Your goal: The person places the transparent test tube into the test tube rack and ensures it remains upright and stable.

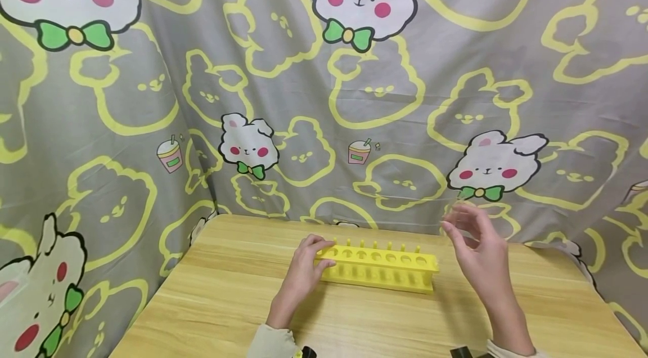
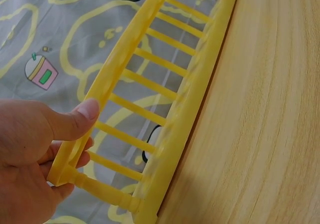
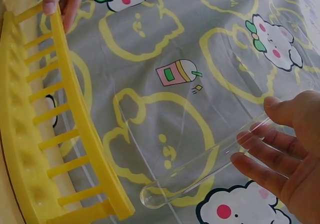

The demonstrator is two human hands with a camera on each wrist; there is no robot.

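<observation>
A yellow test tube rack (image 1: 379,285) stands upright on the table, with round holes along its top plate and a row of pegs behind. My left hand (image 1: 300,271) grips its left end, thumb (image 2: 85,113) on the top plate and fingers curled beneath it in the left wrist view. To the right of the rack and raised above the table, my right hand (image 1: 485,254) pinches a clear test tube (image 3: 195,173) between thumb and fingers. The tube's rounded end points away from the palm, apart from the rack. In the head view the tube is barely visible.
A wood-grain table (image 1: 223,301) lies under the rack. Close behind it hangs a grey curtain (image 1: 304,93) printed with rabbits and yellow outlines, which also runs along the left and right sides.
</observation>
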